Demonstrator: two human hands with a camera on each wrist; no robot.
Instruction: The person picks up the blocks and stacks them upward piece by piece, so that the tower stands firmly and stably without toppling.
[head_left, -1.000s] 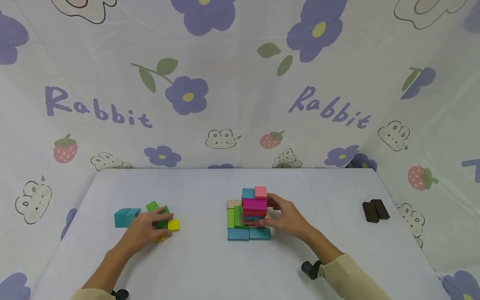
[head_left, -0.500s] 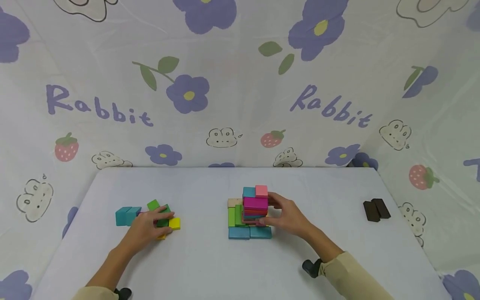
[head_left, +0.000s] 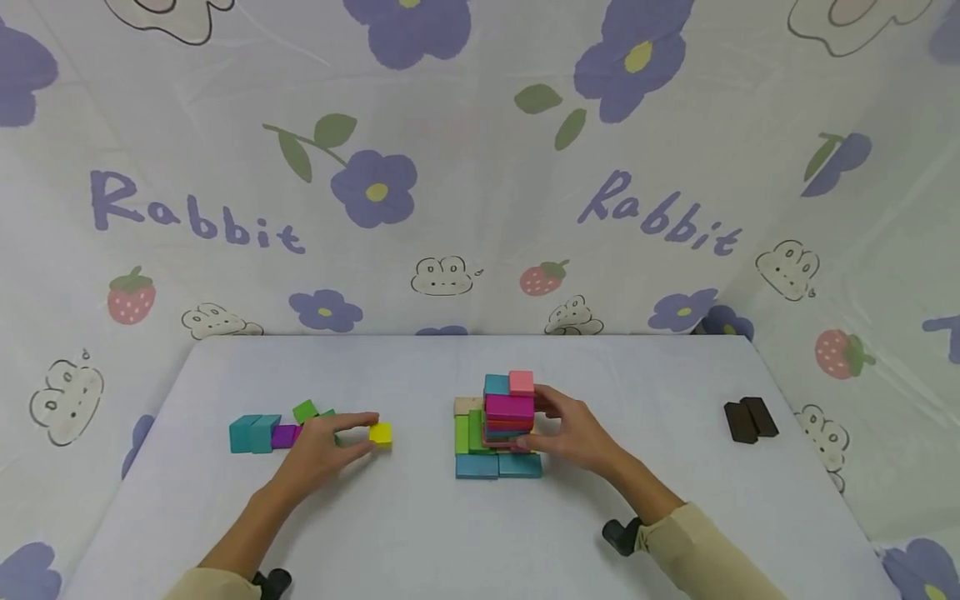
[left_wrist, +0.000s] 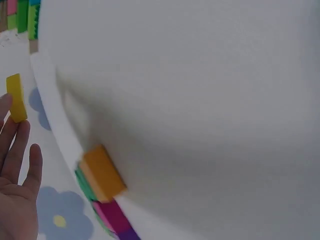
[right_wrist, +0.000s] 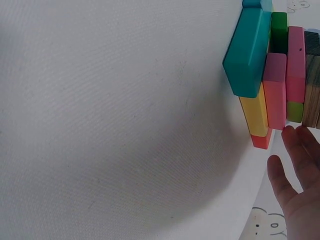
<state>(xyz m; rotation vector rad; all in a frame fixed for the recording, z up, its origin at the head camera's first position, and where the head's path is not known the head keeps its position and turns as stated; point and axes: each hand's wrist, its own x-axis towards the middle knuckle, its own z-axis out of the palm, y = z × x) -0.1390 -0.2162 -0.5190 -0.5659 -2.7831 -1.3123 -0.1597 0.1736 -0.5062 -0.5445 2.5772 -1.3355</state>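
My left hand (head_left: 322, 450) pinches a small yellow block (head_left: 381, 434) between thumb and fingers, just right of the loose blocks. In the left wrist view the same yellow block (left_wrist: 17, 99) sits at the fingertips. At mid-table stands a block tower (head_left: 510, 407) with teal, magenta and pink pieces on a layer of green and blue blocks (head_left: 477, 467). My right hand (head_left: 573, 433) holds the tower's right side, thumb in front and fingers farther back. The right wrist view shows its fingertips against the lower blocks; the thumb is hidden there.
Two teal blocks (head_left: 255, 433), a purple block (head_left: 283, 436) and a green block (head_left: 305, 411) lie by my left hand. An orange block (left_wrist: 104, 173) shows in the left wrist view. Two dark brown blocks (head_left: 751, 419) lie at the far right.
My left hand has moved right, carrying the yellow block away from the loose pieces and uncovering the purple block. My right hand stays at the tower.
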